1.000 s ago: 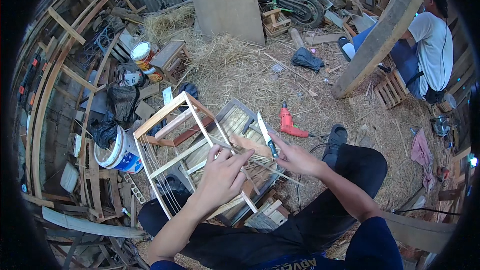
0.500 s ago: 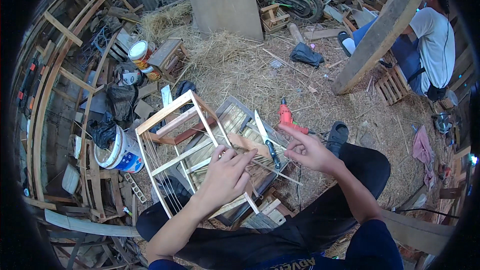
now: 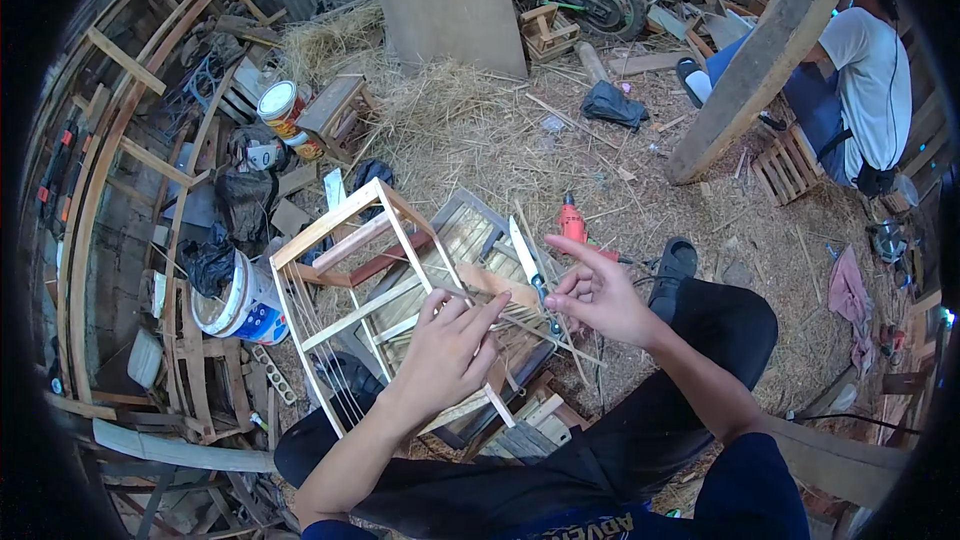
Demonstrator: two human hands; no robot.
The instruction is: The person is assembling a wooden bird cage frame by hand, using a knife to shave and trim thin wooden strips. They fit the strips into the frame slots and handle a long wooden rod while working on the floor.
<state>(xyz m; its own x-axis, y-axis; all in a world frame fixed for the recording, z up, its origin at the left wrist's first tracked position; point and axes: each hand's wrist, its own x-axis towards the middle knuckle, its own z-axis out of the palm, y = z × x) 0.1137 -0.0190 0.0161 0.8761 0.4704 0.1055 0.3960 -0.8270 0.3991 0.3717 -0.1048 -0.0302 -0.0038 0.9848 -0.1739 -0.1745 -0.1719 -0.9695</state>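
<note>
A small frame of pale wood strips (image 3: 345, 215) leans between my knees, with several thin strands (image 3: 322, 355) stretched along its left side. My left hand (image 3: 452, 350) lies over the frame's near right part, fingers bent and thumb and forefinger close together. To its right, my right hand (image 3: 607, 302) hovers by a knife's handle with forefinger stretched out, the thumb and other fingers pinched together. Whatever either hand pinches is too fine to make out. The knife (image 3: 524, 252) lies on a wooden board (image 3: 465, 215) beneath, beside a flat wood piece (image 3: 490, 283).
A red power drill (image 3: 572, 220) stands on the straw-strewn ground beyond the knife. Paint buckets (image 3: 240, 300) and a small wooden stool (image 3: 335, 110) are at left. A slanting post (image 3: 765, 70) rises at right, near another seated person (image 3: 865, 90). A motorbike (image 3: 590, 0) stands behind.
My right hand has moved slightly left toward the knife's handle, its fingers drawing together into a pinch. My left hand has hardly moved.
</note>
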